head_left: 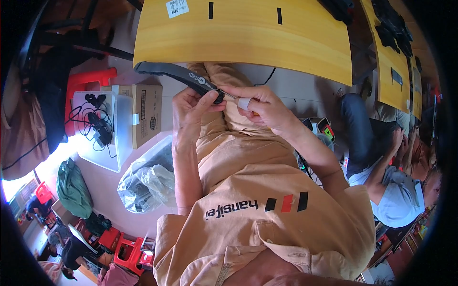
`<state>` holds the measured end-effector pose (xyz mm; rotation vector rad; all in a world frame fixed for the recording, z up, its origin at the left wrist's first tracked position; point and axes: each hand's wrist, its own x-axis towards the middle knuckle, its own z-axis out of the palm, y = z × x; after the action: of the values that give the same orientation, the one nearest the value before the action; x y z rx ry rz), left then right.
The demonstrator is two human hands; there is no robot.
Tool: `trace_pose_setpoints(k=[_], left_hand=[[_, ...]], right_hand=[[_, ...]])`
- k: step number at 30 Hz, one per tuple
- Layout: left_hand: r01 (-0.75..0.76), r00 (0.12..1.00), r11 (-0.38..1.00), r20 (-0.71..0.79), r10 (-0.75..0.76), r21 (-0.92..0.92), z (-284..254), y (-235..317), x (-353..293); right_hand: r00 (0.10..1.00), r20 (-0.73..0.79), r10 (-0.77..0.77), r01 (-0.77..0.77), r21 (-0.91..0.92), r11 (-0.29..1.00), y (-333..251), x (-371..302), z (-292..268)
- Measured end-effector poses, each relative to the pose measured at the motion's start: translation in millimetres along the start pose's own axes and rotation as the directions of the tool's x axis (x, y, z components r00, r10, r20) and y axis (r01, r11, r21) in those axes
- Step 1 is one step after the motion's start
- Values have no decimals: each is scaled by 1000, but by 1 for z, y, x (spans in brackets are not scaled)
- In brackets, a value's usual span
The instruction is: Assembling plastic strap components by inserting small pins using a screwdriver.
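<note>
My left hand (pixel 191 110) is closed around one end of a dark grey strap (pixel 179 73) with pale lettering. The strap's free end reaches up and left to the table edge. At the gripped end is a black rounded piece (pixel 219 97), pinched between thumb and fingers. My right hand (pixel 266 107) grips a hand tool (pixel 244 103) with a pale handle and a thin metal shaft. That shaft points left at the black piece; whether its tip is inside or only touching, I cannot tell. Both hands are above my lap, just below the table.
A yellow wooden table (pixel 248 35) lies ahead, bearing a white label (pixel 177 8) and black strips. At left are a translucent bin (pixel 119 143) with black cables, a cardboard box (pixel 147 114), a red stool (pixel 90 76) and a clear plastic bag (pixel 150 178). A co-worker (pixel 396 195) sits at right.
</note>
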<state>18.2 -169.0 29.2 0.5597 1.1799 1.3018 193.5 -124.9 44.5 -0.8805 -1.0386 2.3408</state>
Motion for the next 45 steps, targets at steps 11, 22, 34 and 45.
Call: trace_pose_setpoints(k=[11, 22, 34, 45], left_hand=[[-40, 999, 990, -13, 42, 133, 14, -1, 3], [-80, 996, 997, -31, 81, 23, 15, 5, -1], [-86, 992, 981, -78, 101, 172, 22, 3, -4], [-68, 996, 987, -41, 75, 147, 15, 6, -8]], right_hand=[[950, -110, -294, 207, -486, 849, 18, 2, -6], [970, -121, -210, 149, -386, 910, 3, -5, 8], [959, -73, -275, 149, -696, 703, 1, -9, 2], [879, 79, -470, 315, -837, 448, -1, -5, 1]])
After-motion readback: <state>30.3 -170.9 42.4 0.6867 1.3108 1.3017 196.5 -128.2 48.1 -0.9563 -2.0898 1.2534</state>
